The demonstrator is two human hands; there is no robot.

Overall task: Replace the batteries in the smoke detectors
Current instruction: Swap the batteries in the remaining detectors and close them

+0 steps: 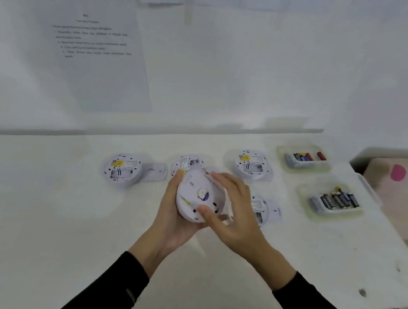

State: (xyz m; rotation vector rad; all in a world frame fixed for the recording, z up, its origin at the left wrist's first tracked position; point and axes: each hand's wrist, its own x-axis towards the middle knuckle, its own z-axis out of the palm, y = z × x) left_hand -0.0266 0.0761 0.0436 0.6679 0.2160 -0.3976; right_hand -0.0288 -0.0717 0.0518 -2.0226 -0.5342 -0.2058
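Observation:
A round white smoke detector (194,194) is lifted above the table, its back towards me. My left hand (175,219) cups it from below and the left. My right hand (232,211) grips its right rim, thumb pressed on the near edge. Several more white detectors lie on their faces on the table: one on the left (122,170), one behind my hands (188,164), one further right (251,163) and one partly hidden by my right hand (260,209). Loose cover plates lie beside them (156,171).
Two shallow clear trays with batteries stand at the right: a far one (304,158) and a near one (332,202). The white table (64,214) ends at the right and near edges. A printed sheet (95,48) hangs on the wall behind.

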